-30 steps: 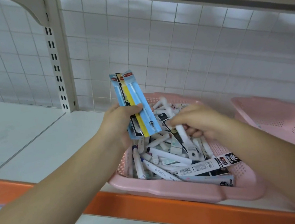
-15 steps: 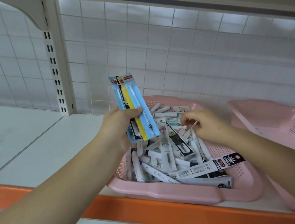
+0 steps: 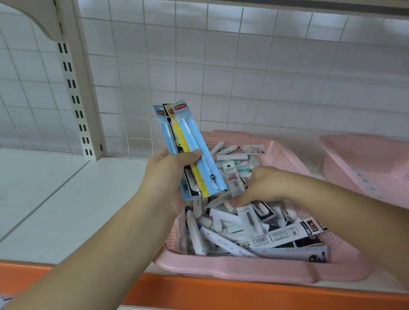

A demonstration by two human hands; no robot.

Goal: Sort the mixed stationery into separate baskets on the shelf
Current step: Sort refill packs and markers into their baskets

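A pink basket (image 3: 237,272) stands on the white shelf (image 3: 50,198), with its front rim just behind the orange strip (image 3: 214,297) of the shelf edge. The basket is full of mixed stationery (image 3: 222,231): white pens and flat packets lie across each other in a pile, and a long white packet with a barcode (image 3: 279,238) lies near the front right corner of the basket. Over the back left corner of the basket, the left hand (image 3: 167,177) holds a bundle of pen packs (image 3: 192,151) almost upright. The packs are light blue, yellow and black, and the thumb (image 3: 188,155) is clamped across their front side. The right hand (image 3: 268,185) is down in the middle of the basket, and its fingers (image 3: 237,202) are curled into the pile beside a white packet (image 3: 234,180). It is not possible to tell if they really grip it. To the right of the basket, a second pink basket (image 3: 377,160) rests tilted. Behind the basket there is a white wire grid (image 3: 240,74), and to its back left stands a slotted post (image 3: 74,93).
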